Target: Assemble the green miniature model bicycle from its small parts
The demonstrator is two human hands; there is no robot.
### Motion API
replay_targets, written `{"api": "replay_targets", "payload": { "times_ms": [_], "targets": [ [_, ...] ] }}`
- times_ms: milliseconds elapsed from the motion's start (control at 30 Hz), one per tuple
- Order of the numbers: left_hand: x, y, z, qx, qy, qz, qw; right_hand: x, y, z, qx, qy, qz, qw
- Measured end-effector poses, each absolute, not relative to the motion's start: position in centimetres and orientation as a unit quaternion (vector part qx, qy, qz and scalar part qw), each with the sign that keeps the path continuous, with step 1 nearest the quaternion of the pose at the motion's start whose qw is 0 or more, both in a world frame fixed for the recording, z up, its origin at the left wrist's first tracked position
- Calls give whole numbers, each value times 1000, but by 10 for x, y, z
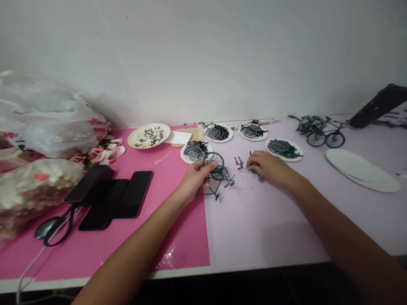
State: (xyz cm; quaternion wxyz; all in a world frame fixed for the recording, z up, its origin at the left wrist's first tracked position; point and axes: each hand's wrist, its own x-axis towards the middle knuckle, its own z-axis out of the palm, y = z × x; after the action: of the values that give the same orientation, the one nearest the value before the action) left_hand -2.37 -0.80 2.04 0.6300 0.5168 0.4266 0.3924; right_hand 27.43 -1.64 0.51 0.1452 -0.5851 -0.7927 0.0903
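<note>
My left hand (197,174) is closed on a small dark green toy bicycle wheel (213,160), thumb over its rim. Just below and beside the wheel, a dark green bicycle frame (208,194) and a grey part (229,182) show; whether they are joined to it I cannot tell. My right hand (267,166) is on the lilac table half, fingertips bent together at small dark parts; what they pinch is hidden. Between the hands lie a small dark forked piece (238,162) and several tiny bits.
Plates of grey, black and green bicycle parts, such as one plate (295,158), line the back. Assembled toy bicycles (326,133) stand right, behind white oval plates (365,169). Left are a bowl (130,137), phones (133,195), a black box (90,184) and plastic bags (44,114).
</note>
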Motion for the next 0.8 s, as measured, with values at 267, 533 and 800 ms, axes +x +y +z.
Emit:
{"api": "replay_targets", "payload": {
  "times_ms": [267,533,800],
  "targets": [
    [-23,-8,19,519,428,391,628,265,-23,11,-594,-789,89,130],
    [-23,-8,16,522,421,380,637,268,-26,2,-585,-802,63,107],
    [-22,-8,17,521,430,378,632,268,-28,-3,-584,-803,58,104]
  ]
}}
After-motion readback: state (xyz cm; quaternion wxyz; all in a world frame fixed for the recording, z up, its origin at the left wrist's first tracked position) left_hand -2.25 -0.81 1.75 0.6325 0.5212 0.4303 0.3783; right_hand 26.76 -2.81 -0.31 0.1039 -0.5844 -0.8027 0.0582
